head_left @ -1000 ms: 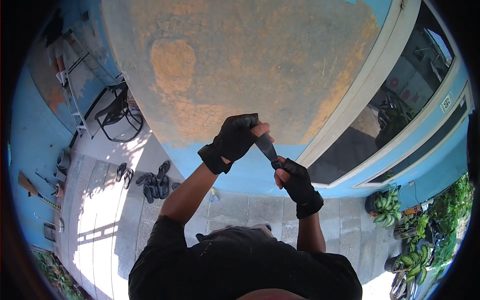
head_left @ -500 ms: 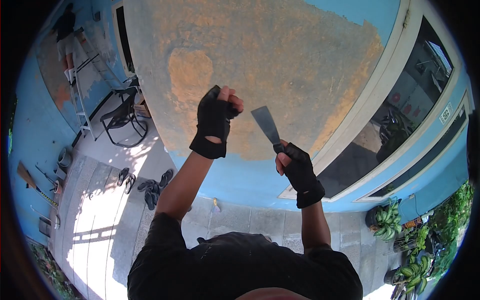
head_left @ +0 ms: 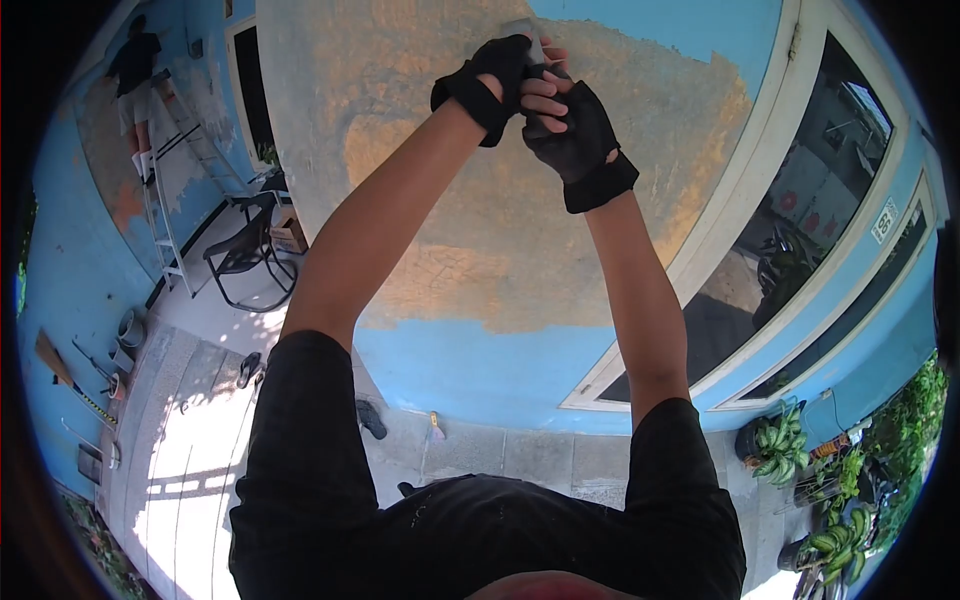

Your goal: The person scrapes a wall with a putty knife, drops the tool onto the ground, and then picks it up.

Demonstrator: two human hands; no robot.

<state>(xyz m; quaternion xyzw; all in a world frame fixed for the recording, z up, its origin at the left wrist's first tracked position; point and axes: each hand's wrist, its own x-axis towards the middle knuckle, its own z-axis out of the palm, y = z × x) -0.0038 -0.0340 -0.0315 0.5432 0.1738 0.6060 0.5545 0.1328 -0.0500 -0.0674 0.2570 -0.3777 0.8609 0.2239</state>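
Observation:
In front of the wall's scraped patch (head_left: pixel 430 220), my two hands meet high up around a putty knife (head_left: pixel 531 42). My right hand (head_left: pixel 578 130), in a black fingerless glove, is closed round its handle. My left hand (head_left: pixel 488 82), gloved the same way, presses its fingers against the blade from the left side. The grey blade points up, close to the upper edge of the patch where blue paint begins. Part of the blade and most of the handle are hidden by fingers.
Right of the patch is a white-framed glass door (head_left: pixel 765 230), with potted plants (head_left: pixel 780 445) below. At left, a person (head_left: pixel 135 75) stands on a ladder (head_left: pixel 165 220) near a black chair (head_left: pixel 245 250). Sandals (head_left: pixel 371 419) and a small yellow-handled tool (head_left: pixel 436 425) lie on the paving.
Both hands have risen up the wall and come together. The putty knife has moved up with my right hand, and my left hand has closed onto its blade.

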